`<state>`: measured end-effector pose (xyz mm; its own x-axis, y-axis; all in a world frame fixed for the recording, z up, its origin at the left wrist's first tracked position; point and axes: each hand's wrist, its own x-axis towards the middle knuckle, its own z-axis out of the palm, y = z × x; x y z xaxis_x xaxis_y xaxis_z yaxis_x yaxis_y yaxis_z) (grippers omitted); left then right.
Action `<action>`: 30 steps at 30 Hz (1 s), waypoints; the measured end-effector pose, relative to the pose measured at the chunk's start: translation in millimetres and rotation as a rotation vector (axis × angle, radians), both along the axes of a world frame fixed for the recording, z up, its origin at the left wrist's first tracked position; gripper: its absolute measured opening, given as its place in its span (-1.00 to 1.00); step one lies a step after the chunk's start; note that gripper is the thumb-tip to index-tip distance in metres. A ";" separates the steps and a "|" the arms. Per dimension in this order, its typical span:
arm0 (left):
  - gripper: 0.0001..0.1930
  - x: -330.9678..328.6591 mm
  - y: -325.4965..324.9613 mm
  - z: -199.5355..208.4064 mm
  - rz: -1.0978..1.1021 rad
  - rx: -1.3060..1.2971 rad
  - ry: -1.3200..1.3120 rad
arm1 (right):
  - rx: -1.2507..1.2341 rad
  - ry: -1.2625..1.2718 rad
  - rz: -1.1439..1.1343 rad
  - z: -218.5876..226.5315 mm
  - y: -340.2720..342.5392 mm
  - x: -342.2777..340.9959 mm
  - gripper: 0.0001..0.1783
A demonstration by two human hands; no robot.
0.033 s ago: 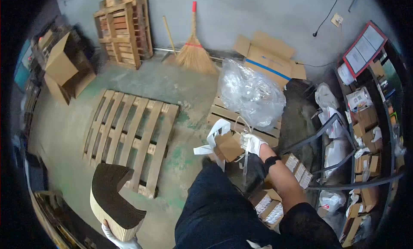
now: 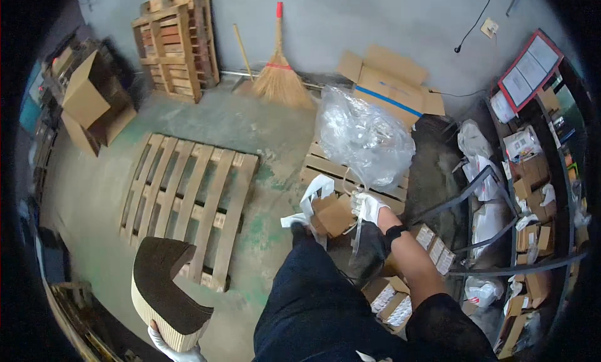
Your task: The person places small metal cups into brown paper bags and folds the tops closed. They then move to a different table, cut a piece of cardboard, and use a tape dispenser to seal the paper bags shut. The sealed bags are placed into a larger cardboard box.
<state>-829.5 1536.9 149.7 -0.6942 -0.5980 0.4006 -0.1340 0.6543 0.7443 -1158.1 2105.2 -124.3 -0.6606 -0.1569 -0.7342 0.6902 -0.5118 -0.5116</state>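
My left hand (image 2: 174, 348), in a white glove, is closed on the lower end of a thick curved pad (image 2: 166, 280). Its upper face is dark brown and its side cream and finely ribbed. My right hand (image 2: 368, 208), also gloved in white, is closed on a thin pale cord (image 2: 354, 178) that loops up above the fist. Clear and whitish strands hang below it. Just left of that fist is a brown cardboard piece (image 2: 333, 214); whether the fingers touch it I cannot tell. Beside the cardboard curls a white strip (image 2: 310, 196).
A wooden pallet (image 2: 188, 193) lies at the left. Ahead, clear plastic wrap (image 2: 366, 137) covers part of another pallet (image 2: 316, 162), near an open carton (image 2: 391, 80). A straw broom (image 2: 278, 80) leans on the wall. Loaded shelves (image 2: 532, 174) line the right; small boxes (image 2: 391, 302) sit by my leg.
The view has shifted slightly, and the white strip and cardboard beside my right hand have moved a little. Both hands keep their hold.
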 end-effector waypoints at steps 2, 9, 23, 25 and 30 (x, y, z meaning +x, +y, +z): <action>-0.04 -45.4 12.1 7.4 0.000 -0.299 -0.083 | 0.148 -0.019 -0.074 -4.3 8.1 -50.4 -0.77; -0.15 -221.0 42.1 -20.0 -0.121 -0.255 -0.236 | 0.690 0.014 -0.379 -30.2 127.0 -232.7 -0.65; -0.40 -472.0 94.2 -11.7 0.075 0.138 -0.318 | 0.745 0.400 -0.905 -1.8 262.4 -468.3 -0.50; -0.40 -478.6 94.5 -12.0 0.091 0.137 -0.334 | 1.216 0.034 -0.462 -3.1 247.1 -466.7 -0.36; -0.41 -492.1 88.8 -20.0 0.072 0.199 -0.353 | 1.765 -0.354 0.464 -69.8 213.4 -331.9 -0.48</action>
<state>-1321.6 1625.6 129.8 -0.7218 -0.6918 0.0169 -0.4442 0.4819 0.7553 -1490.0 2318.6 -194.1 -0.5922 0.7459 -0.3048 0.7819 0.6234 0.0066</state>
